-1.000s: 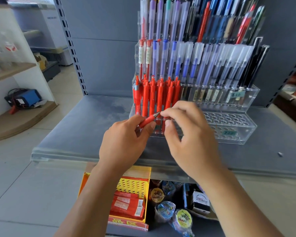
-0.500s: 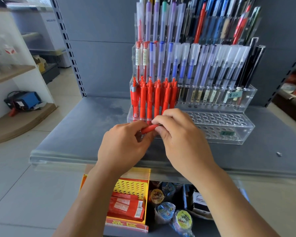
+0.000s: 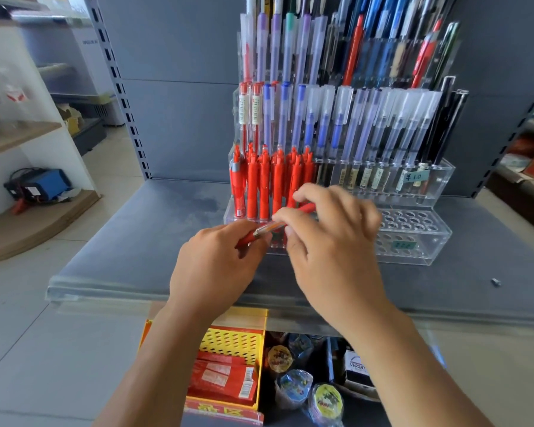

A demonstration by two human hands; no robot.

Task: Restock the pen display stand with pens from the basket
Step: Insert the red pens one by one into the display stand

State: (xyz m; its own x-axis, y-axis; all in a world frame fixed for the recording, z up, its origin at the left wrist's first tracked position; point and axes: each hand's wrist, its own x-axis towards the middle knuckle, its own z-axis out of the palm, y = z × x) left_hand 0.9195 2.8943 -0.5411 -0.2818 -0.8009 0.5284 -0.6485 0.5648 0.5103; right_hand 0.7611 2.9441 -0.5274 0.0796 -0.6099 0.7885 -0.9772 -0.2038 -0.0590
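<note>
At stand point(image 3: 413, 238) edge, left hand point(image 3: 216, 272) and right hand point(image 3: 330, 248) pinch red pen point(image 3: 270, 228).

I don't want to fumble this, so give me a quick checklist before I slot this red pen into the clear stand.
1. Grip on the red plastic pen: ok, the right hand pinches it.
2. Release by the left hand: not ok, it grips the pen's other end.
3. Pen upright for insertion: not ok, it lies slanted across both hands.
4. Free holes in the clear acrylic display stand: ok, its front tier's right part is empty.
5. Spare pens in left hand: cannot tell.
</note>
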